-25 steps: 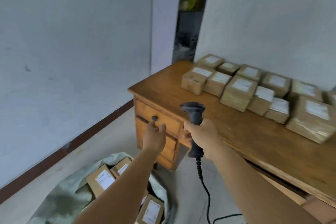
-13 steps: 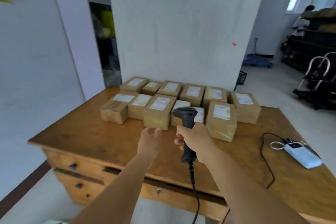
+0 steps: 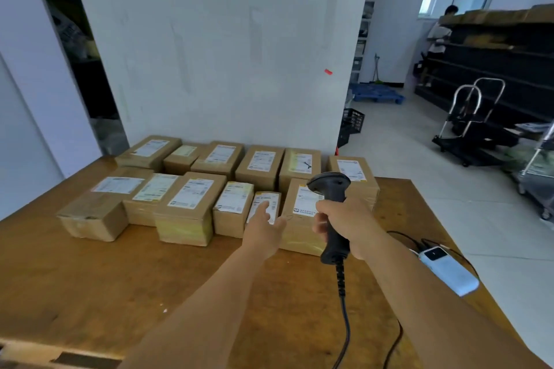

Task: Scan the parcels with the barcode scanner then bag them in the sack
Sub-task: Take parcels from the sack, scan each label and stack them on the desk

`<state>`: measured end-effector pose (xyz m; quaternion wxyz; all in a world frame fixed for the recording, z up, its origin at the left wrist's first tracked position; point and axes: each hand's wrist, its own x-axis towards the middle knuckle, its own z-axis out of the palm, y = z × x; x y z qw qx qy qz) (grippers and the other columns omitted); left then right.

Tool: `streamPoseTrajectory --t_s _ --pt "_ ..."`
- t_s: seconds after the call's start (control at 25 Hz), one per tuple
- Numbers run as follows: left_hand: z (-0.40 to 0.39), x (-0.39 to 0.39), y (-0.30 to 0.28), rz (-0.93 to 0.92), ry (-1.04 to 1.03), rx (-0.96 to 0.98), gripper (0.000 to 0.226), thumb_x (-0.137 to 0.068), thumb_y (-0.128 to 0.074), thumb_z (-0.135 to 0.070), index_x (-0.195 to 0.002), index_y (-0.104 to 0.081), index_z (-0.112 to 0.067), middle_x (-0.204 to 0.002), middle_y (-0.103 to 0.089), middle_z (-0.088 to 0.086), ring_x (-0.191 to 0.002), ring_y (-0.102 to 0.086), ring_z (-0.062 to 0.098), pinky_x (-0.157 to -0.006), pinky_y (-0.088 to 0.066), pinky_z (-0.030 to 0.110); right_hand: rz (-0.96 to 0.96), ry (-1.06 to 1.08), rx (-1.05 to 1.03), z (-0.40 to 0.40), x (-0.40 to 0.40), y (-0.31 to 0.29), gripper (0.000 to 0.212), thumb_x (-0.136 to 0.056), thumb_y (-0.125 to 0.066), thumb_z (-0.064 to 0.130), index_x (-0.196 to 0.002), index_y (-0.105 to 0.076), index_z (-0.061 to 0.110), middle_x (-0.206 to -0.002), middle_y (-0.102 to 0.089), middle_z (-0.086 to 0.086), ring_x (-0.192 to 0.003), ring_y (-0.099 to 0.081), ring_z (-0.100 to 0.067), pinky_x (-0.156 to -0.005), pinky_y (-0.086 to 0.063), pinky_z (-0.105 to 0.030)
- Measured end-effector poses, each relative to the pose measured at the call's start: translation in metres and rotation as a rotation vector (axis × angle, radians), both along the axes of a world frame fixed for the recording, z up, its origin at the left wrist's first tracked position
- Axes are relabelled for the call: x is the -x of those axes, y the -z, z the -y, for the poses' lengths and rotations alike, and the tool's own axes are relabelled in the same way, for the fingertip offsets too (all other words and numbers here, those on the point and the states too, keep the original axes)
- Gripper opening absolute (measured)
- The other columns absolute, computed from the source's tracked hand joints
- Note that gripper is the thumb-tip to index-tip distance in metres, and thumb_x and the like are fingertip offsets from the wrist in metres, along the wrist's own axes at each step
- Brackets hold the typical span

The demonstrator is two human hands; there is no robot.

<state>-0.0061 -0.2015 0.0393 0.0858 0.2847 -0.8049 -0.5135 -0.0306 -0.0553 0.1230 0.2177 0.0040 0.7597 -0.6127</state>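
Your view has swung up from the sack on the floor to the bench (image 3: pixel 90 278), so one bagging round looks finished and the next scan begins. Twelve or so taped cardboard parcels sit in two rows at the far edge against the wall; the sack is now out of view. Your left hand (image 3: pixel 263 231) has moved forward, fingers straight and relaxed, over the small front-row parcel (image 3: pixel 271 198), holding nothing. Your right hand (image 3: pixel 344 223) keeps a closed grip around the barcode scanner (image 3: pixel 331 213), head aimed at the labels, just beside the larger parcel (image 3: pixel 299 219).
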Motion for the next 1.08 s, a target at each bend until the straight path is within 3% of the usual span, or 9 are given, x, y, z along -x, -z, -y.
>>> streamPoseTrajectory --t_s 0.16,0.4,0.64,1.08 --pt "0.0 0.041 0.019 0.094 0.069 0.044 0.061 -0.1 -0.046 -0.031 -0.153 -0.019 -0.022 -0.154 -0.034 0.004 -0.133 -0.043 0.025 -0.091 -0.044 0.029 0.046 0.002 -0.081 -0.009 0.022 0.004 0.005 -0.086 -0.059 0.005 -0.089 -0.056 0.003 -0.065 -0.057 -0.011 -0.046 -0.056 -0.021 -0.047 -0.046 -0.028" --pt "0.013 0.08 0.043 0.184 0.114 0.059 0.058 -0.101 -0.044 -0.027 -0.152 -0.02 -0.017 -0.153 -0.035 0.007 -0.136 -0.039 0.027 -0.105 -0.04 0.038 0.101 0.06 -0.163 -0.002 0.042 0.007 0.01 -0.086 -0.059 0.005 -0.094 -0.057 0.0 -0.067 -0.057 -0.014 -0.047 -0.055 -0.021 -0.044 -0.047 -0.025" --pt "0.017 0.099 0.053 0.244 0.178 0.014 0.06 -0.098 -0.052 -0.033 -0.149 -0.026 -0.017 -0.14 -0.05 0.007 -0.115 -0.058 0.023 -0.087 -0.051 0.031 0.087 0.133 -0.161 0.016 0.057 0.009 0.017 -0.089 -0.058 0.01 -0.104 -0.058 0.002 -0.071 -0.06 -0.013 -0.048 -0.056 -0.019 -0.047 -0.048 -0.025" --pt "0.021 0.104 0.06 0.228 0.23 -0.049 0.052 -0.096 -0.054 -0.032 -0.143 -0.038 -0.016 -0.132 -0.056 0.006 -0.108 -0.061 0.021 -0.078 -0.051 0.025 0.066 0.125 -0.206 0.045 0.066 0.005 0.025 -0.09 -0.056 0.012 -0.113 -0.056 0.002 -0.071 -0.061 -0.007 -0.043 -0.058 -0.013 -0.05 -0.051 -0.025"
